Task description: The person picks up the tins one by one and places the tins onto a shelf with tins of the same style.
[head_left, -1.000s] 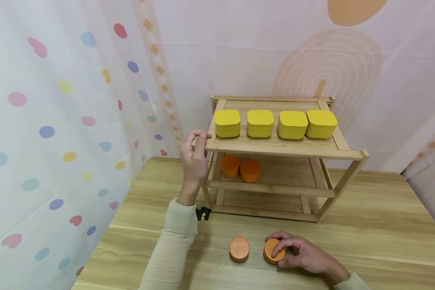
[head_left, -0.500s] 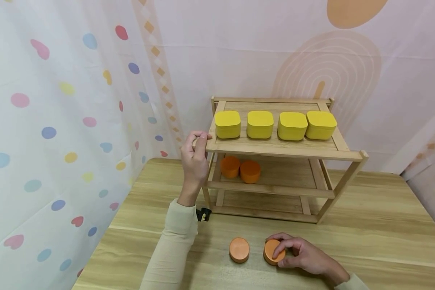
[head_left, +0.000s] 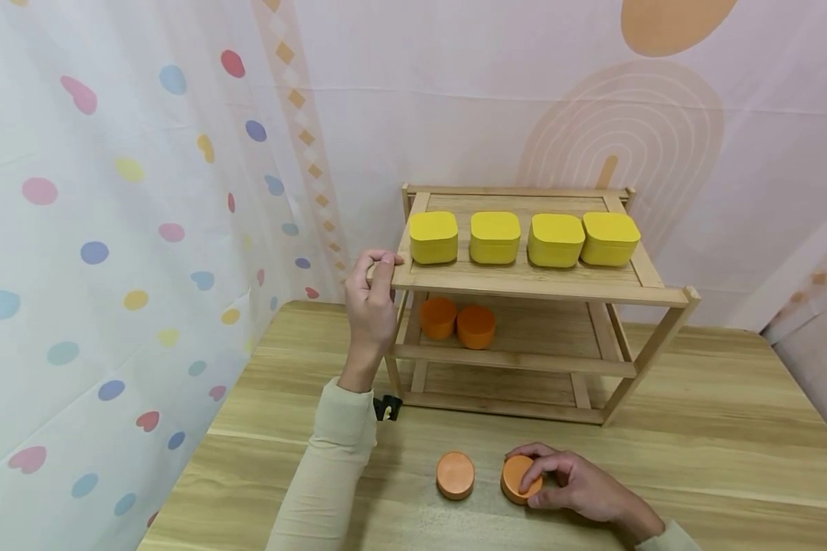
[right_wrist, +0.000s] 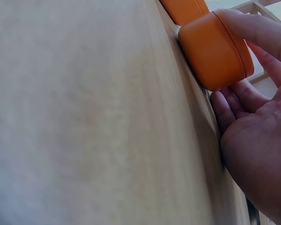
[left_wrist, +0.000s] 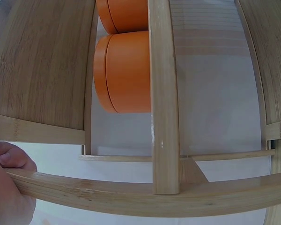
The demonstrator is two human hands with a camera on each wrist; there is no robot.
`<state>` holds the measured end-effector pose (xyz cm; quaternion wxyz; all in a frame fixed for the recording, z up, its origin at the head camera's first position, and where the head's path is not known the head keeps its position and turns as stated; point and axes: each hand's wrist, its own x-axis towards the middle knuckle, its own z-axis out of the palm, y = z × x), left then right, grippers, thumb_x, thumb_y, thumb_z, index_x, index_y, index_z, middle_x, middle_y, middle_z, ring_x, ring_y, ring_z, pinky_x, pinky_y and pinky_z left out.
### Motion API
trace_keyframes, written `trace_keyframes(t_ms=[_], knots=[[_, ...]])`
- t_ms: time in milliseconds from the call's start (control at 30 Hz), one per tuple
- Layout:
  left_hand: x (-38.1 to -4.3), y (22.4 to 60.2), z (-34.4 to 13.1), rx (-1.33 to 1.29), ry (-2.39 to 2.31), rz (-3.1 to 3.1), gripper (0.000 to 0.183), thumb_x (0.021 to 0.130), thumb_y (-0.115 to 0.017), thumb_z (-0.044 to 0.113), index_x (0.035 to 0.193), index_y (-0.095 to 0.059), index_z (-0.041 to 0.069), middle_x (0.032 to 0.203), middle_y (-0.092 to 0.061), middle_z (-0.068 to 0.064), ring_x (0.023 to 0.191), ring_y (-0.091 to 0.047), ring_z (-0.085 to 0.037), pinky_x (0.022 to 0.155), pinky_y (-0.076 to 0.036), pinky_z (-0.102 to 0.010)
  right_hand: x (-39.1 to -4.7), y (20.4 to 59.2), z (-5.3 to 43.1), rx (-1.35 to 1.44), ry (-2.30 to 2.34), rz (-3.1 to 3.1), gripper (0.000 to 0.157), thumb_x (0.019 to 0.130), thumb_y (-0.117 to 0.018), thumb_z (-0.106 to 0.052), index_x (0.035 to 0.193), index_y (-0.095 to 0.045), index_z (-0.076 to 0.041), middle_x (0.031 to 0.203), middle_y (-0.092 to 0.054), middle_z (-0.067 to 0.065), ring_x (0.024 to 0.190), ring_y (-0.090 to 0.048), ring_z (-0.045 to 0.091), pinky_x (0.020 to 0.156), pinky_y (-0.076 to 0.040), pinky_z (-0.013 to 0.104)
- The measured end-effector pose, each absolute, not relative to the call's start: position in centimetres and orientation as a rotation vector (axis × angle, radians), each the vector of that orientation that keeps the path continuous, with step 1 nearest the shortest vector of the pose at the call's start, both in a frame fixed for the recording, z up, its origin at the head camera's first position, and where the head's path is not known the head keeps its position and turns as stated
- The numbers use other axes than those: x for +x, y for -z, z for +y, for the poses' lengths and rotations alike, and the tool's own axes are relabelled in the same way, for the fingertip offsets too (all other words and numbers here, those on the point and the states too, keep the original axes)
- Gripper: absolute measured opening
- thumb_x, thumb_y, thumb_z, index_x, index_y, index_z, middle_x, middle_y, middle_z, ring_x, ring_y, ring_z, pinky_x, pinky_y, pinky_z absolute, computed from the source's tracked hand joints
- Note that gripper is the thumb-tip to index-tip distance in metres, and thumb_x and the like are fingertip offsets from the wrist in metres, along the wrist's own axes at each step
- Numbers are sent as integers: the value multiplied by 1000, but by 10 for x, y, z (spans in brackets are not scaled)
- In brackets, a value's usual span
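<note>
My left hand grips the front left corner of a three-tier wooden rack; in the left wrist view it wraps the rack's side bar. On the table in front, my right hand holds a round orange tin by its sides, thumb and fingers around it and a fingertip over the lid. To its left stands a second orange tin, apart from the hand. Two more orange tins sit side by side at the left of the middle shelf.
Several yellow rounded-square boxes stand in a row on the rack's top shelf. A small black object shows beside the left sleeve, near the rack's foot. Behind the wooden table hangs a patterned curtain.
Both hands keep their holds, and the tins and boxes stay in place. The head view has tilted very slightly, so everything sits a little lower.
</note>
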<state>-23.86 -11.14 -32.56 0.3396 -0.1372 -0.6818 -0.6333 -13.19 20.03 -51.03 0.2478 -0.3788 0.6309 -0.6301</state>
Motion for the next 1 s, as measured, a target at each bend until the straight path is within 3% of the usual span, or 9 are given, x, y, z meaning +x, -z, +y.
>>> trace_keyframes(t_ms=[333, 1000], knots=[[-239, 326, -110, -352, 1649, -1793, 30, 102, -45, 22, 94, -62, -1, 52, -36, 5, 42, -29, -12, 39, -24, -22, -131, 512, 201, -1060, 1731, 1731, 16, 94, -61, 2, 106, -68, -4, 141, -42, 31, 128, -47, 11, 101, -41, 22], [-238, 326, -108, -350, 1651, -1802, 31, 103, -45, 25, 94, -63, 1, 51, -35, 2, 41, -28, -13, 39, -24, -24, -132, 508, 202, -1026, 1767, 1712, 18, 93, -60, 5, 108, -68, -2, 141, -47, 24, 129, -48, 11, 102, -43, 25]])
